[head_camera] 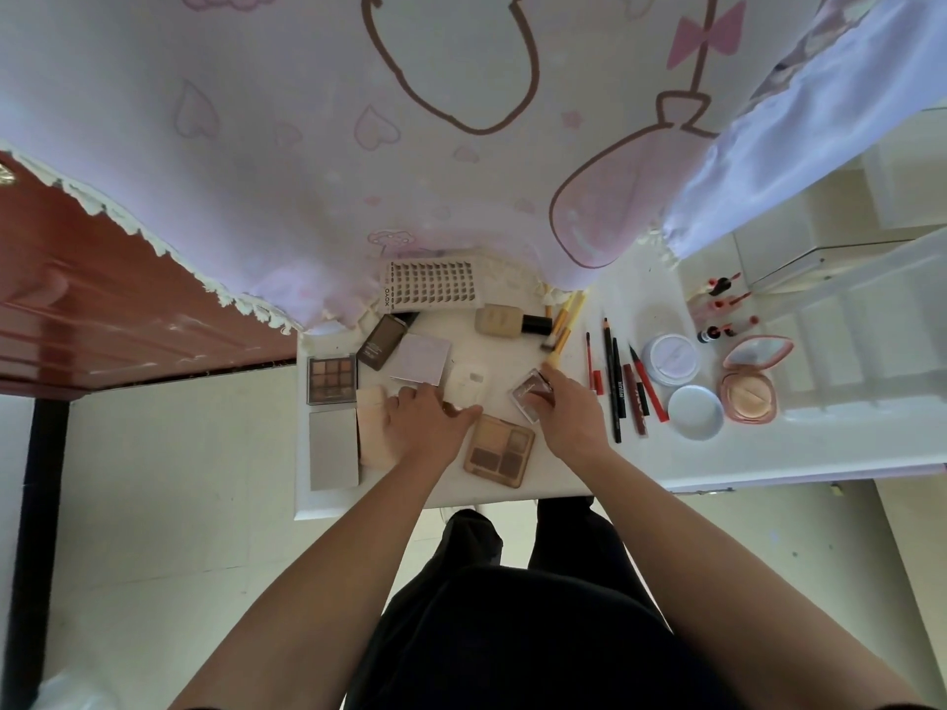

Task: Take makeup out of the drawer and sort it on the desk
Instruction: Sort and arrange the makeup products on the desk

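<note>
Makeup lies spread over the white desk (558, 468). My left hand (428, 420) rests with its fingers on a small white translucent case (465, 384) near the middle. My right hand (566, 409) grips a small clear compact with brown powder (530, 389). A tan four-pan eyeshadow palette (499, 449) sits just in front of both hands. At the left lie an open nine-pan palette (331, 379) with its mirror lid (333, 449), a beige puff (374, 427), a brown box (383, 341) and a pale square compact (421, 359).
A lash tray (431, 287), a foundation bottle (507, 321) and brushes (563, 325) lie at the back. Pencils and liners (622, 381) are lined up on the right, beside round jars (670, 359), a pink open compact (749, 386) and lip tubes (720, 304). A pink curtain (358, 146) hangs behind.
</note>
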A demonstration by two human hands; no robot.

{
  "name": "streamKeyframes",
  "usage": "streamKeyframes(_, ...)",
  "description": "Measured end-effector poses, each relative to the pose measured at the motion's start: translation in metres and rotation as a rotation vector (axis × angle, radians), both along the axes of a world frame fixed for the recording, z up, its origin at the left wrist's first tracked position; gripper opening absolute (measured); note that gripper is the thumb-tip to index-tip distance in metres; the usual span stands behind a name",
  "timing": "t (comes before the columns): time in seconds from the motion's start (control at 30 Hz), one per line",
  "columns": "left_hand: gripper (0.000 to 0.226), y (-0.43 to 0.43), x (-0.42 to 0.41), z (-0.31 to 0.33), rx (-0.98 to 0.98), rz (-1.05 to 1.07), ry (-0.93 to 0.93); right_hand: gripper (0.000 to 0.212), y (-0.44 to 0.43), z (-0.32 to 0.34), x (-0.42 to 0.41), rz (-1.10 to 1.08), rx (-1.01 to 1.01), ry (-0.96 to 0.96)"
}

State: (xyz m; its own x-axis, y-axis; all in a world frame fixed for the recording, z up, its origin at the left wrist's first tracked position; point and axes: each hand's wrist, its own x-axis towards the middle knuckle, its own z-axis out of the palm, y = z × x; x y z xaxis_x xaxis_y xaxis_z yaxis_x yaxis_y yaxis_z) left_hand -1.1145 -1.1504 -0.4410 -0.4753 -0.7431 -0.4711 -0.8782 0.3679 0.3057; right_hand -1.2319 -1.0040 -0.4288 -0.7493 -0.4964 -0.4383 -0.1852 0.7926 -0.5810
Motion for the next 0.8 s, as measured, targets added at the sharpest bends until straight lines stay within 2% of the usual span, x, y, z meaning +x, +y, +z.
streamKeyframes(0.27, 0.050, -0.001, -0.005, 0.005, 0.004, -0.036, 0.133, 0.034, 0.001, -0.001, -0.001, -0.010, -0.050, 0.005)
streamKeyframes(0.5, 0.050, -0.005, -0.005, 0.006, 0.078, -0.028, 0.209, 0.035, 0.003, -0.002, -0.001, -0.012, -0.059, -0.010)
streamKeyframes(0.67, 0.051, -0.013, -0.007, 0.006, 0.195, 0.060, 0.273, 0.036, -0.001, -0.008, -0.005, 0.036, 0.003, -0.009)
streamKeyframes(0.8, 0.050, -0.017, -0.011, 0.011, 0.318, 0.240, 0.383, 0.032, -0.006, -0.009, -0.004, 0.013, -0.008, -0.066)
